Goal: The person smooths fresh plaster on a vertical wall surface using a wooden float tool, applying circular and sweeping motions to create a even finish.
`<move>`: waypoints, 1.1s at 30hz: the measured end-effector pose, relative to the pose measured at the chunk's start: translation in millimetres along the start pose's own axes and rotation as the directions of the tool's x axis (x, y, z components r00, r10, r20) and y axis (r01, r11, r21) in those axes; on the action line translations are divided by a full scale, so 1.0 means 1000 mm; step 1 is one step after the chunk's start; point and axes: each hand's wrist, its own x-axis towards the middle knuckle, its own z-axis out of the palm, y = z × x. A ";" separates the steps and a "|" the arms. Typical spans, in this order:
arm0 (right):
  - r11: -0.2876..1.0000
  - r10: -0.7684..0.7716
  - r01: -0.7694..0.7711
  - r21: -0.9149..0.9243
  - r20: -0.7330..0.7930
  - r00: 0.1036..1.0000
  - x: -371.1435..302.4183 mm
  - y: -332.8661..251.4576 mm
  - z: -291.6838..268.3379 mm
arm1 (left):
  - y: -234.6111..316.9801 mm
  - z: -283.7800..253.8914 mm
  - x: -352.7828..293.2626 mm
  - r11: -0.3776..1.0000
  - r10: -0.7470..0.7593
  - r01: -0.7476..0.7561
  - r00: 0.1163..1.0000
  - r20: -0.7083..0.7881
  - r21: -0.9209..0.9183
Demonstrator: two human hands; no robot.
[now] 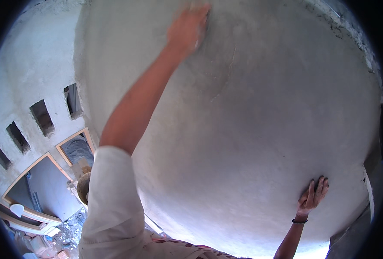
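Note:
A broad grey plastered wall fills most of the head view, with thin curved marks in its upper part. My left hand, its arm stretched far up, is at the top of this surface and blurred by motion. Its fingers are curled around something thin with a dark edge, mostly hidden by the hand; I cannot make out what it is. Low on the right, my right hand rests flat against the plaster, fingers stretched upward and holding nothing. A dark band circles that wrist.
At left, a paler wall has several rectangular holes, one of them a dark slot. Below are wood-framed openings, a bucket close by my left sleeve, and rubble on the floor. A rough broken edge bounds the plaster at upper right.

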 end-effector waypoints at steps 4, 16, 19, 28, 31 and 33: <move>1.000 0.009 -0.008 -0.010 0.032 0.999 0.000 -0.003 -0.007 | 0.036 0.010 -0.152 0.946 0.016 0.066 0.968 0.251 -0.316; 1.000 -0.024 0.024 -0.018 -0.005 1.000 -0.001 -0.002 0.000 | -0.039 0.019 -0.087 0.950 -0.096 0.097 0.995 0.017 -0.298; 0.997 -0.032 0.031 -0.075 -0.013 0.999 -0.002 0.006 -0.002 | 0.025 0.025 -0.102 0.955 0.286 -0.294 0.948 -0.137 -0.041; 0.999 -0.027 0.027 -0.032 -0.007 1.000 0.012 -0.013 -0.004 | 0.005 0.015 -0.107 0.962 0.207 -0.213 0.977 -0.053 -0.169; 0.997 -0.051 0.048 -0.058 -0.054 0.997 0.008 -0.006 -0.003 | 0.034 0.002 -0.080 0.979 0.203 -0.201 0.977 0.059 -0.036; 0.998 -0.050 0.048 -0.038 -0.049 0.998 0.008 -0.007 0.004 | 0.012 -0.001 -0.031 0.998 0.056 -0.055 0.995 0.082 -0.009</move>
